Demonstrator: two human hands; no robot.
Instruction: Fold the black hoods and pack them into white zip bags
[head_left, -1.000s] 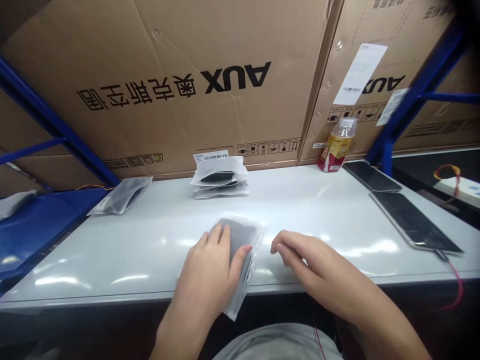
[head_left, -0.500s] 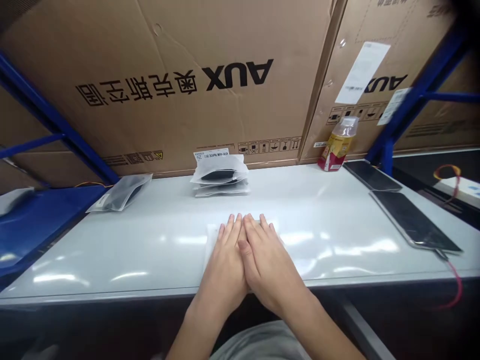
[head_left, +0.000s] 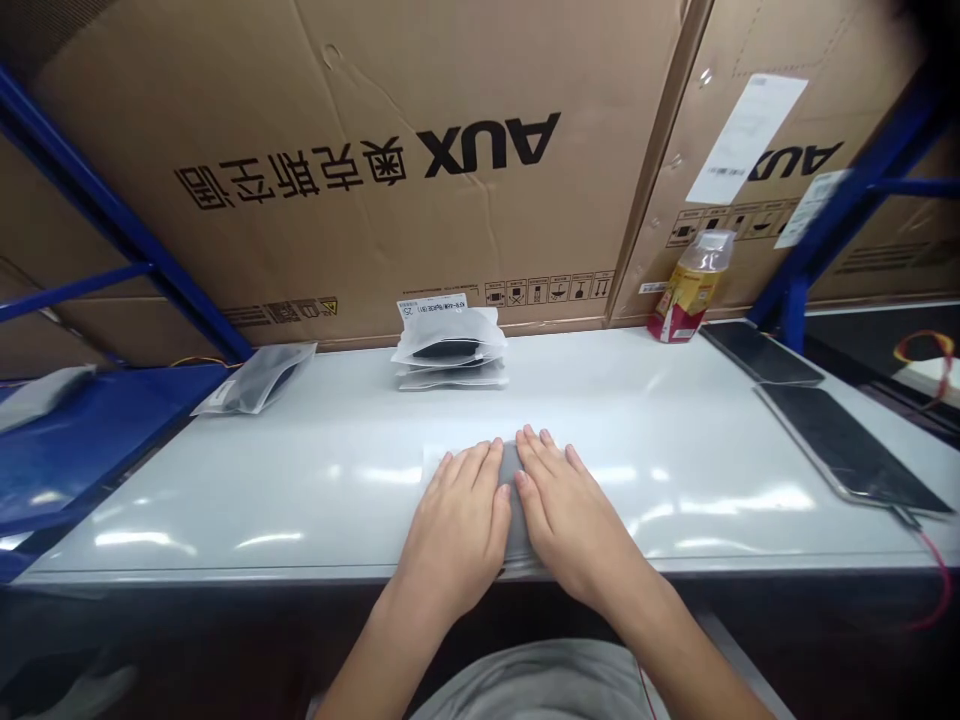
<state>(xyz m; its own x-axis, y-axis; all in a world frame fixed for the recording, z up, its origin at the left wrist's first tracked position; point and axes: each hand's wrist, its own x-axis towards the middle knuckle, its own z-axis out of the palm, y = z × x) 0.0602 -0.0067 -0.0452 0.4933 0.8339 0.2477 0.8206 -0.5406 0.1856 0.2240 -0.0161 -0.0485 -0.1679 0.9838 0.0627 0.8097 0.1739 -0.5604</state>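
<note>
Under my palms lies a frosted plastic bag (head_left: pixel 517 520) with something dark grey inside, near the front edge of the table. My left hand (head_left: pixel 459 515) rests flat on its left part, fingers stretched out and pointing away from me. Flat on the right part is my right hand (head_left: pixel 566 510), its fingers also extended. Between the two hands a strip of the bag shows; most of it is hidden beneath them. Farther back, a stack of similar frosted bags (head_left: pixel 451 350) with dark contents stands against the carton.
Another frosted bag (head_left: pixel 259 380) lies at the left on the white table (head_left: pixel 345 420). A drink bottle (head_left: pixel 690 290) stands back right, near two dark phones (head_left: pixel 761 352) (head_left: pixel 847 440), one with a red cable. Large cartons (head_left: pixel 337 230) and blue rack posts (head_left: pixel 105 200) close off the back.
My hands, which were pressed side by side and overlapping at the thumbs, have moved apart over the bag. The grey middle of the bag now shows between them. The view has shifted slightly.
</note>
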